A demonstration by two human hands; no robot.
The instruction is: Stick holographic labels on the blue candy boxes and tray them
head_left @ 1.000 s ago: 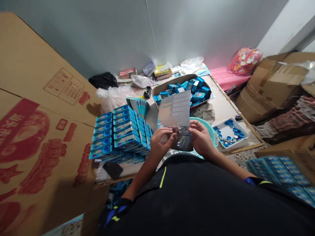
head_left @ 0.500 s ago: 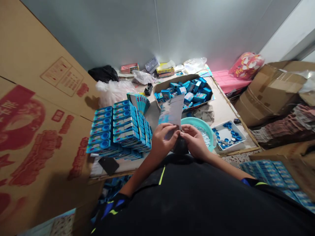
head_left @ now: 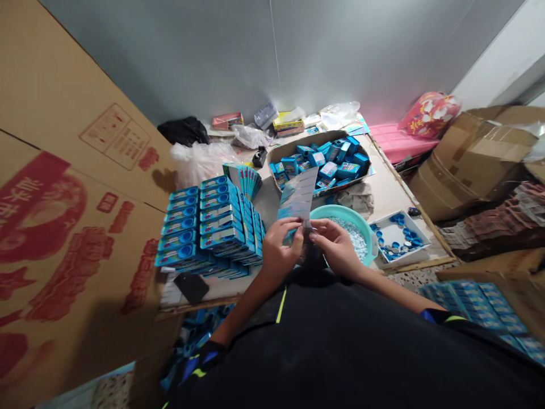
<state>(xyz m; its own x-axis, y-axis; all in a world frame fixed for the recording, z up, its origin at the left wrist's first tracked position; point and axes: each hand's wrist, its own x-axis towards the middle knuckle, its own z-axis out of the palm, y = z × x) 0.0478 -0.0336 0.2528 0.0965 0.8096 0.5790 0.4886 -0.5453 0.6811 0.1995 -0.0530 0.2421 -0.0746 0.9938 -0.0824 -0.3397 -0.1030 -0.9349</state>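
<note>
Between my hands stands a thin, bendy sheet (head_left: 298, 193), pale with blue print and marked in rows like a sheet of stickers. My left hand (head_left: 279, 247) is closed, pinching its lower end between thumb and fingers. Thumb and forefinger of my right hand (head_left: 339, 250) close at the lower right corner of the same sheet; whether a small piece is between them is too fine to see. Right behind my right hand sits a turquoise basin (head_left: 369, 230) holding many small white pieces. Left of my hands rise stacks of blue printed boxes (head_left: 221, 218).
A cardboard tray (head_left: 275, 154) full of small blue boxes lies behind the sheet. A white box (head_left: 392, 227) with blue round caps is at the right. Fanned cards (head_left: 247, 180), a black flat piece (head_left: 191, 288) and a crumpled cloth (head_left: 355, 197) lie about. Large cartons (head_left: 85, 187) border the left.
My view has shifted slightly, so everything sits a little further right. The sheet has steadied and turned slightly, and my fingertips have moved a little apart at its lower end.
</note>
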